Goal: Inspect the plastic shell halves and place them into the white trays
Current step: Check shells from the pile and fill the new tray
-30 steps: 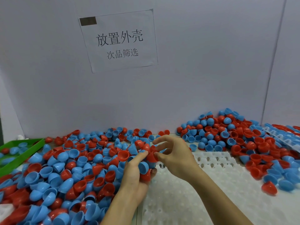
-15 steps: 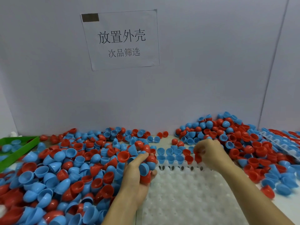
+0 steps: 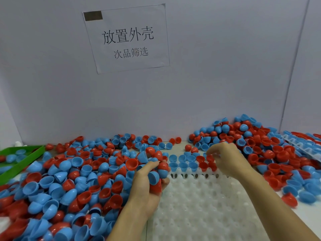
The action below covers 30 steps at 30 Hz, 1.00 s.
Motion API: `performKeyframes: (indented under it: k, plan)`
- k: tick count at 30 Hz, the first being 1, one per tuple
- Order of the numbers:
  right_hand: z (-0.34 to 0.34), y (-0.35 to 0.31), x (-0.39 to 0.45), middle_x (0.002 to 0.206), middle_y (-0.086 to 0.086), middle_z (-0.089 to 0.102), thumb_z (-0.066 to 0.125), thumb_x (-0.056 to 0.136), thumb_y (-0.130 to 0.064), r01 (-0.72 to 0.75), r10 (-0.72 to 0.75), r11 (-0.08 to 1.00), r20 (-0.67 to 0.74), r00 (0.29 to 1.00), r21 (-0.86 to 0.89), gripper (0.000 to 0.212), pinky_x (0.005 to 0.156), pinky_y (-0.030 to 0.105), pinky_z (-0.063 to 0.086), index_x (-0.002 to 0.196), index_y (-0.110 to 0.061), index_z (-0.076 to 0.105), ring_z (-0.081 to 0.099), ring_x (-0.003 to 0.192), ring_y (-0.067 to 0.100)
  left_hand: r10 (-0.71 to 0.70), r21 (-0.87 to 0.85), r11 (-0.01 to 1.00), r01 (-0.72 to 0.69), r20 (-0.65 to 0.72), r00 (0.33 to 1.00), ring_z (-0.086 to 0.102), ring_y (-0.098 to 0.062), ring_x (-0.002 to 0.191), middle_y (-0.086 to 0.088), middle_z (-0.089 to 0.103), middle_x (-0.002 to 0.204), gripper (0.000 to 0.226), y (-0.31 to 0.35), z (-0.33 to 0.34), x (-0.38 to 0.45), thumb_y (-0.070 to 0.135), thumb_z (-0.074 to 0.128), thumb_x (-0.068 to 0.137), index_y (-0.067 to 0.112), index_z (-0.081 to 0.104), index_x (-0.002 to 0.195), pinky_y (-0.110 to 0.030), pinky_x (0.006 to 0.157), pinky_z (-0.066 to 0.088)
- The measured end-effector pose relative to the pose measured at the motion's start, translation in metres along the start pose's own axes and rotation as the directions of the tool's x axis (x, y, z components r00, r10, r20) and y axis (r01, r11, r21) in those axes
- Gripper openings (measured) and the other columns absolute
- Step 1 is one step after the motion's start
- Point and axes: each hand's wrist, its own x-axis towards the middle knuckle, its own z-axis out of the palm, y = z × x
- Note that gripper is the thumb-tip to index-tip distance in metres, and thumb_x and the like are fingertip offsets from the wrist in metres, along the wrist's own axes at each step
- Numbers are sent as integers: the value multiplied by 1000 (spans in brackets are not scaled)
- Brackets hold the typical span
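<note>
Grey partition walls carry a printed paper sign [image 3: 127, 39] at 12 o'clock. Loose red and blue shell halves [image 3: 69, 174] are heaped at 9 o'clock and 2 o'clock around a white tray [image 3: 199, 206]. Several shells are gripped in the left hand [image 3: 149, 181] at the tray's left edge. Whether the curled right hand [image 3: 227, 160], over the tray's filled far rows [image 3: 189, 162], holds anything cannot be told.

The right hand [image 3: 225, 159] has left the left hand's handful and gone to the tray's [image 3: 199, 206] far row, frame centre-right. Its fingers [image 3: 211, 151] now hover curled over a red shell [image 3: 210, 158] there.
</note>
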Motion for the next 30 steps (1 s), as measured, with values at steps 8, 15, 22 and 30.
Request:
performKeyframes:
  k: [8, 15, 22, 30]
  plan:
    - [-49, -62, -14, 104, -23, 68, 63, 96, -28, 253, -303, 894, 84, 949, 370, 20, 81, 15, 56, 110, -40, 66, 64, 91, -8, -38, 31, 999, 34, 129, 991, 60, -22, 75, -18, 66, 95, 30, 2, 0, -4, 10, 64, 80, 0, 68, 109, -25, 44, 42]
    - [-23, -89, -30, 115, -15, 66, 77, 85, -25, 288, -410, 832, 176, 895, 474, 44, 87, 31, 59, 124, -38, 61, 66, 100, 4, -101, 115, 991, 73, 259, 960, 62, -17, 63, -13, 65, 84, 21, 2, 0, -10, 10, 60, 87, 3, 63, 107, -24, 43, 41]
    - [-18, -86, -31, 91, -6, 71, 75, 87, -21, 312, -388, 790, 37, 921, 527, 40, 74, 29, 62, 110, -45, 54, 72, 77, 6, -75, 162, 986, 33, 260, 963, 63, -20, 69, -16, 68, 93, 33, 2, 2, -11, 15, 67, 76, 9, 73, 108, -24, 43, 43]
    - [-12, -97, -36, 71, 4, 69, 45, 97, -11, 321, -355, 745, -61, 933, 584, 35, 63, 46, 60, 97, -42, 61, 71, 65, 20, -22, 140, 990, -7, 210, 977, 65, -18, 63, -14, 72, 91, 39, 1, 3, -12, 15, 67, 76, 14, 69, 115, -24, 43, 43]
